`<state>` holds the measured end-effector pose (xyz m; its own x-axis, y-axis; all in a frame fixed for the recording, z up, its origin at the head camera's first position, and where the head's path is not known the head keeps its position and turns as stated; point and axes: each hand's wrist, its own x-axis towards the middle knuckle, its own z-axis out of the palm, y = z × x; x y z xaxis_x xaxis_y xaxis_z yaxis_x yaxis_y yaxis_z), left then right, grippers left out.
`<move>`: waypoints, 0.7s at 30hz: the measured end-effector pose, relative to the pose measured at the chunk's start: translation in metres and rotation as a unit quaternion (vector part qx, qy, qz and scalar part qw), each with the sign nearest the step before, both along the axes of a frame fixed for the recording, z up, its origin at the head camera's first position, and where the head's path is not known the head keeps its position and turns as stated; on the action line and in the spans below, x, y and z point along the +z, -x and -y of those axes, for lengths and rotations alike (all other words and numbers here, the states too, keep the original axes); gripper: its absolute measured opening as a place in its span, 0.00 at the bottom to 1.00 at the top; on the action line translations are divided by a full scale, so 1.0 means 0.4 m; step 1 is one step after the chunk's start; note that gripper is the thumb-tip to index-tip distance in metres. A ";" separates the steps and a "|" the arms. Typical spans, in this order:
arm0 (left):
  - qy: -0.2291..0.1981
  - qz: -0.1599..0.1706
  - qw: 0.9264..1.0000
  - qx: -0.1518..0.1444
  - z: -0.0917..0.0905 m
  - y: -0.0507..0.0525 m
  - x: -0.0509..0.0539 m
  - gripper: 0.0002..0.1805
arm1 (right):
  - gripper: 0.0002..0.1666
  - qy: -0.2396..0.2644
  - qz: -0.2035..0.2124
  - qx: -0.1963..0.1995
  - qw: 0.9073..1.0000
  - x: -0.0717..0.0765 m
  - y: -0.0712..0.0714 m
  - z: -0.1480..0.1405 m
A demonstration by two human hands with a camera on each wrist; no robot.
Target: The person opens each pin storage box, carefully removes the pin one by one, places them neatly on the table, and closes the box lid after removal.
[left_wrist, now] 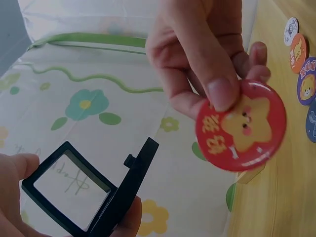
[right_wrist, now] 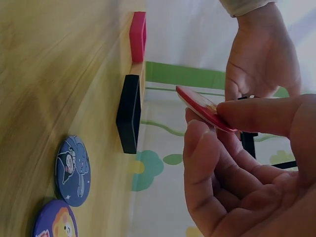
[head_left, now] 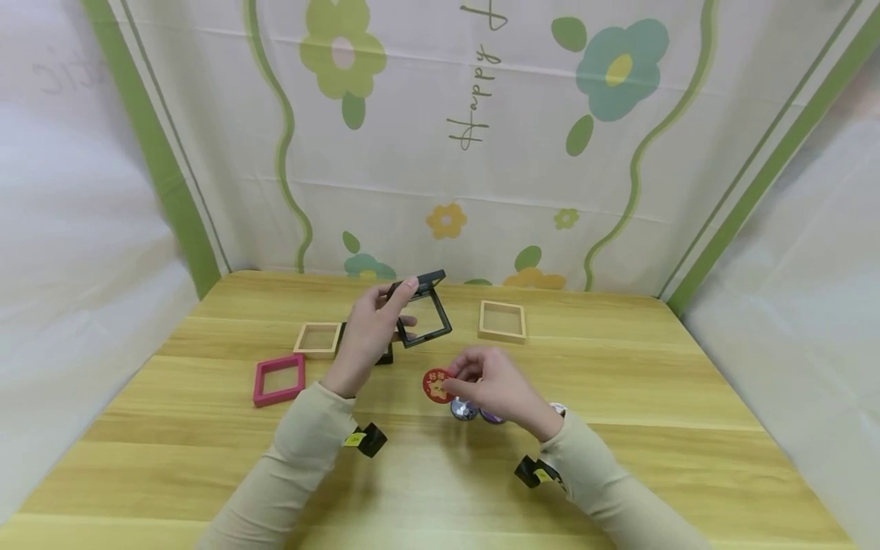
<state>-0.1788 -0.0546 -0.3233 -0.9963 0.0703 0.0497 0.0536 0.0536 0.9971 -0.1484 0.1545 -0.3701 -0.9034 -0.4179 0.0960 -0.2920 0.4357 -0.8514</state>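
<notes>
My left hand (head_left: 367,332) holds a black hinged display frame (head_left: 442,312) above the table, its two halves swung apart and clear film in the lower half. In the left wrist view, thumb and fingers grip the frame (left_wrist: 55,211) at its sides. My right hand (head_left: 505,386) pinches a red round badge (head_left: 435,386) between thumb and fingers, just to the right of and below the frame. A yellow star face and lettering show on the badge (left_wrist: 252,131). Below that hand lie a blue badge (right_wrist: 73,170) and a purple badge (right_wrist: 57,219).
An orange badge (left_wrist: 298,53) and a white badge (left_wrist: 291,31) continue the row. At left are a pink frame (head_left: 259,383), a light wooden frame (head_left: 316,354) and a black frame (right_wrist: 129,113), partly hidden by my left hand. Another wooden frame (head_left: 502,337) lies back right.
</notes>
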 end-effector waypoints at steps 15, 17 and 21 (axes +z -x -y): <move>0.002 -0.005 1.000 0.004 0.001 -0.002 0.005 0.45 | 0.04 -0.084 0.011 0.023 0.996 -0.047 0.047 0.020; -0.001 -0.002 1.000 0.003 0.000 -0.003 0.004 0.44 | 0.04 -0.095 0.011 0.028 0.995 -0.056 0.052 0.023; -0.008 -0.001 1.000 0.003 -0.003 -0.005 0.004 0.44 | 0.05 -0.107 0.007 0.031 0.994 -0.071 0.059 0.030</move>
<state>-0.1769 -0.0536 -0.3218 -0.9966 0.0642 0.0522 0.0548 0.0388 0.9977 -0.1721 0.1426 -0.3987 -0.8763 -0.4816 -0.0135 -0.3120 0.5886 -0.7458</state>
